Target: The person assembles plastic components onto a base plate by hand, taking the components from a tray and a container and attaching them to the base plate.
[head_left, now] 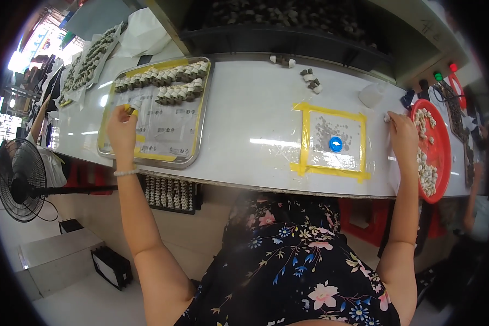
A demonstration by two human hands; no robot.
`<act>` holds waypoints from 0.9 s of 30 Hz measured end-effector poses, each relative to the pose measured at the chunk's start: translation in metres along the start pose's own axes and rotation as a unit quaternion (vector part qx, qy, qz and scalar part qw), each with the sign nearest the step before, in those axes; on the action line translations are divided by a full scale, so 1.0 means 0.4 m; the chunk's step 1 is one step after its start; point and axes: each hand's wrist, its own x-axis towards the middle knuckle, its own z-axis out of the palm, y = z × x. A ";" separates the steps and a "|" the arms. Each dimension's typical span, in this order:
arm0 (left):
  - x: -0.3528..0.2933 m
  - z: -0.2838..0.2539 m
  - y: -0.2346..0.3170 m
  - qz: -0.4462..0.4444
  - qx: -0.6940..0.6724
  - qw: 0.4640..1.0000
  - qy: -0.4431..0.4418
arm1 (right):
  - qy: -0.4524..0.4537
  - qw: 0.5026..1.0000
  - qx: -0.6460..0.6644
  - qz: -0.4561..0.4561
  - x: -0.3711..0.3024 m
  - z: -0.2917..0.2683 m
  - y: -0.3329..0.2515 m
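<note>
My left hand (pixel 123 130) is closed in a pinch on a small white-and-dark piece (pixel 132 110), over the left side of a metal tray (pixel 205 117). Rows of similar pieces (pixel 180 92), white with dark brown ends, fill the far part of that tray, which is lined with a printed sheet and yellow tape. Beside a red basin (pixel 445 163), my right hand (pixel 404 136) has its fingertips closed on a small white piece (pixel 386 117), largely hidden by the fingers. Many loose white pieces (pixel 427 174) lie in the basin.
Between my arms, a yellow-taped square (pixel 306 138) bears grey smudges and a round blue item (pixel 336 144). Behind it stand a translucent cup (pixel 370 95) and several loose pieces (pixel 312 81). A dark shelf (pixel 288 41) borders the far edge; a black fan (pixel 20 182) stands left.
</note>
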 end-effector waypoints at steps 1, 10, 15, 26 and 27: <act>0.009 0.007 0.007 -0.001 0.001 1.000 0.002 | 0.001 1.000 0.001 -0.001 -0.013 -0.005 -0.016; 0.040 0.085 0.068 0.072 0.008 0.994 -0.077 | 0.066 0.996 0.056 -0.026 -0.079 -0.011 -0.078; 0.028 0.084 0.070 0.144 0.034 0.985 -0.086 | 0.034 0.981 0.181 0.064 -0.084 -0.023 -0.094; 0.041 0.089 0.061 0.188 0.115 0.970 -0.099 | 0.044 0.982 0.176 0.049 -0.101 -0.012 -0.081; 0.046 0.085 0.054 0.205 0.110 0.967 -0.105 | 0.045 0.982 0.177 0.050 -0.101 -0.014 -0.083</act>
